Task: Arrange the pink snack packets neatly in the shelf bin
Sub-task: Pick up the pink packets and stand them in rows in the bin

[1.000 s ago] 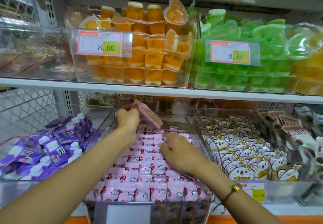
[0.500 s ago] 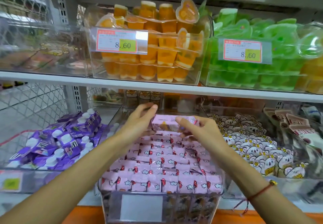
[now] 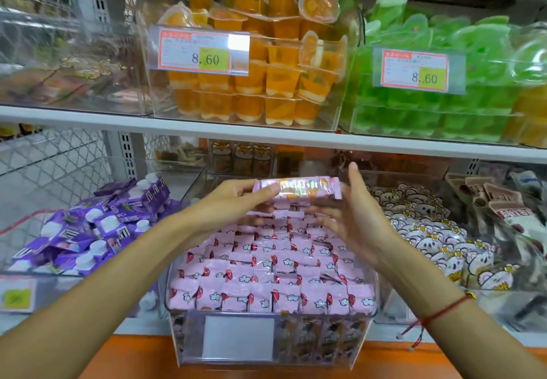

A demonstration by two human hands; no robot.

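A clear plastic shelf bin (image 3: 269, 340) on the lower shelf holds several rows of pink snack packets (image 3: 266, 275) with white cloud prints, standing on edge. My left hand (image 3: 233, 204) pinches the left end of one pink packet (image 3: 299, 187), held flat and sideways above the back of the bin. My right hand (image 3: 355, 215) hovers at the packet's right end with fingers spread and upright; whether it touches the packet I cannot tell. A red string bracelet circles my right wrist.
Left of the bin lie purple pouches (image 3: 88, 230) in a clear tray. To its right sit bear-print packets (image 3: 429, 239). The white shelf edge (image 3: 266, 136) above carries orange jelly cups (image 3: 251, 61) and green jelly cups (image 3: 429, 88), close over my hands.
The packet has risen from my left hand alone to a level, sideways hold above the back rows. My right hand left the packed rows, came up to the packet's right end, and its fingers have opened.
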